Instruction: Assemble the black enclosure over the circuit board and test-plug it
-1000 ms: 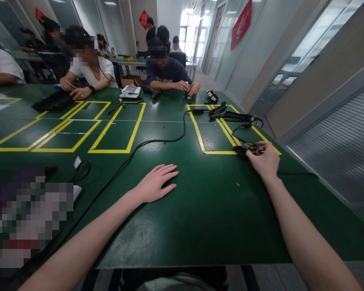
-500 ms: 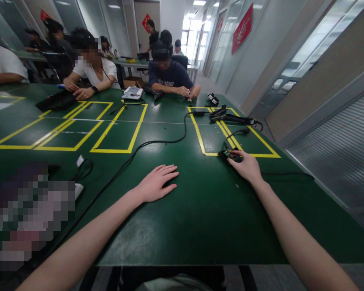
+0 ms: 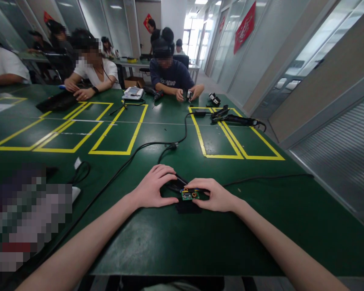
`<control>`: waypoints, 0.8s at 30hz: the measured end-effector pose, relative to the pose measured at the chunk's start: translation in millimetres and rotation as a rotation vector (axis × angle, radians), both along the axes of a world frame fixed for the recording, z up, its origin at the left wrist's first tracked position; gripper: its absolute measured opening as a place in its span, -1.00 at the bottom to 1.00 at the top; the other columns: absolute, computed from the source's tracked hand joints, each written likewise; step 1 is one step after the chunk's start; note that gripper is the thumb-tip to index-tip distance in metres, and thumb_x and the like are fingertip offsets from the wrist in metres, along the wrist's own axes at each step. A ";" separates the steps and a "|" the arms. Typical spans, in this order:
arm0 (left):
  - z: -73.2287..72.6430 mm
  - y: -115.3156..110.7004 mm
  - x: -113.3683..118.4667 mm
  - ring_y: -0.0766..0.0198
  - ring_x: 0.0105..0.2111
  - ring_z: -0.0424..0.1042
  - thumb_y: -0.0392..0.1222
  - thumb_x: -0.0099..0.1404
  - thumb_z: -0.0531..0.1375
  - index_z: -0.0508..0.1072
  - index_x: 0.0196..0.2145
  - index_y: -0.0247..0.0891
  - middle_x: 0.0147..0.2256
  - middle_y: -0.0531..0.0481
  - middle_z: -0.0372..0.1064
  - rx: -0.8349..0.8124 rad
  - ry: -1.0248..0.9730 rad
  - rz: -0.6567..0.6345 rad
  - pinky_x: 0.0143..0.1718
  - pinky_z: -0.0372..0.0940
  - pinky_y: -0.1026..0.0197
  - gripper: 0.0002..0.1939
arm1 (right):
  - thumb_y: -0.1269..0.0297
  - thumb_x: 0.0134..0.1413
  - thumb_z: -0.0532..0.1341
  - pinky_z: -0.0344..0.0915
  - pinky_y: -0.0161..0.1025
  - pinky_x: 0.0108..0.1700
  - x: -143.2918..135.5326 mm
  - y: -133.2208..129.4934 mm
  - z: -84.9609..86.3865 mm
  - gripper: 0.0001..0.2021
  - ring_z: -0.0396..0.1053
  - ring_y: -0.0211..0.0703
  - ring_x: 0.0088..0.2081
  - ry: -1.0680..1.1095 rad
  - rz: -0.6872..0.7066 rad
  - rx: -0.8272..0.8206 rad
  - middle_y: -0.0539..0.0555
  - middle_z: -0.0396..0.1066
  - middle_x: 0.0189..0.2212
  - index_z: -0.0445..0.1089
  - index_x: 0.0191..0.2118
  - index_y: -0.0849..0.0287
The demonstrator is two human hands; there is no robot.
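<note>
A small green circuit board (image 3: 186,196) with copper coils and coloured wires is in front of me, with black cable around it. Its right end is between the thumb and fingers of my right hand (image 3: 218,195), which is closed on it. A flat black piece (image 3: 188,207) lies just below the board. On the left, my left hand (image 3: 154,186) curves around the near side of the cable, its thumb and fingers apart. Its thumb tip comes close to the board's left edge; whether it touches is unclear.
A long black cord (image 3: 145,143) crosses the green table (image 3: 133,242), and a plug (image 3: 173,146) lies against it. Yellow tape rectangles mark the far side. Black tools (image 3: 236,118) rest at the right rear. Two co-workers sit opposite, near a power drill (image 3: 158,95) and a black tray (image 3: 56,101).
My right hand has brought the circuit board and its cord leftward and nearer, beside my left hand. My left hand has lifted from lying flat into a curve. The plug now lies by the long cord.
</note>
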State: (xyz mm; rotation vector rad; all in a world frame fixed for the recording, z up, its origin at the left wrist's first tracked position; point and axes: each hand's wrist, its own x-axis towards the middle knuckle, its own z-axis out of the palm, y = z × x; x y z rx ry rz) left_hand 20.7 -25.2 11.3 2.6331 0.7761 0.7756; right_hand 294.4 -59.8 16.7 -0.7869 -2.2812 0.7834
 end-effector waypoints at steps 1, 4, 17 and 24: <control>-0.4 0.2 0.2 -0.06 0.14 0.41 0.22 0.23 0.35 0.48 0.02 -0.17 0.09 -0.20 0.45 -0.012 0.014 -0.022 0.29 0.23 -0.13 -0.46 | 0.43 0.09 0.30 0.49 -0.20 -0.06 1.2 0.2 0.6 -0.62 0.57 -0.08 -0.12 -0.006 -0.024 0.013 0.15 0.59 -0.10 0.51 0.06 0.14; -2.1 0.2 0.5 -0.02 0.16 0.43 0.18 0.25 0.35 0.46 -0.02 -0.20 0.15 -0.23 0.44 -0.074 0.031 -0.053 0.25 0.30 -0.05 -0.50 | 0.40 0.13 0.29 0.49 -0.21 -0.09 3.6 0.2 1.7 -0.64 0.57 -0.09 -0.14 -0.025 -0.090 0.061 0.17 0.59 -0.11 0.51 0.06 0.16; -6.6 -2.3 0.0 -0.01 0.10 0.54 0.20 0.29 0.30 0.52 0.10 -0.21 0.18 -0.22 0.46 -0.077 0.063 -0.022 0.16 0.41 -0.01 -0.43 | 0.33 0.19 0.30 0.55 -0.16 0.02 -6.3 -11.0 -13.1 -0.64 0.62 -0.04 -0.06 -0.044 -0.119 0.207 0.12 0.61 -0.02 0.54 0.11 0.05; -2.2 -2.2 1.1 -0.03 0.13 0.49 0.20 0.29 0.32 0.47 0.17 -0.20 0.15 -0.22 0.48 -0.068 0.065 -0.042 0.19 0.37 -0.06 -0.38 | 0.35 0.27 0.26 0.54 -0.12 0.06 -6.4 -5.2 -10.7 -0.65 0.57 -0.04 0.04 -0.083 -0.145 0.230 0.15 0.57 0.05 0.51 0.14 0.05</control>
